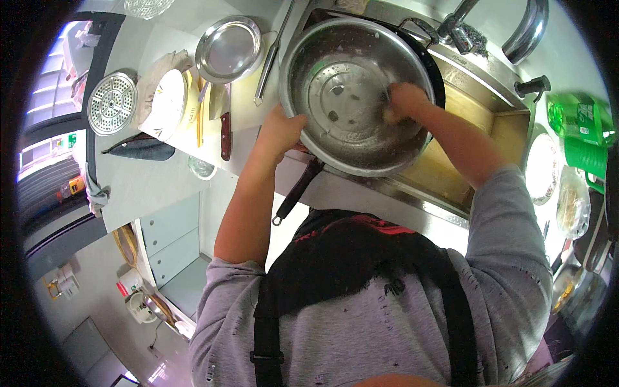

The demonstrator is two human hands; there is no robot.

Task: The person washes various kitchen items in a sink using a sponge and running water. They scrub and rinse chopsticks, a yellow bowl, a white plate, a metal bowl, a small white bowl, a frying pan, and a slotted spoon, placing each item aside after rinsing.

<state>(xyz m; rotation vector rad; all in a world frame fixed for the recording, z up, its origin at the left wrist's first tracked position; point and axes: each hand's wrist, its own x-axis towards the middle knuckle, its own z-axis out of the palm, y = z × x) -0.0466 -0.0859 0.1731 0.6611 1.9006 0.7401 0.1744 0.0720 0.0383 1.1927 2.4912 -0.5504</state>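
Observation:
A wide stainless steel basin (353, 157) lies before me, with wet streaks, droplets and a few dark patches on its inner bottom. My left hand (286, 126) grips its left rim, thumb over the edge. Inside, against the right part of the wall, is my right hand (408, 101) with curled fingers; whether it holds something pale there is unclear. Under the basin sits a dark wok, mostly hidden, whose long black handle (300, 188) points toward me. The wok's small loop handle (420, 25) shows at the far side.
A sink (464, 140) with a faucet (457, 31) lies right of and under the wok. Leftward on the counter are a cleaver (225, 130), a metal plate (228, 48), white plates (169, 104), a long-handled utensil (267, 72) and a steamer rack (112, 104). Green bottles (575, 116) stand at right.

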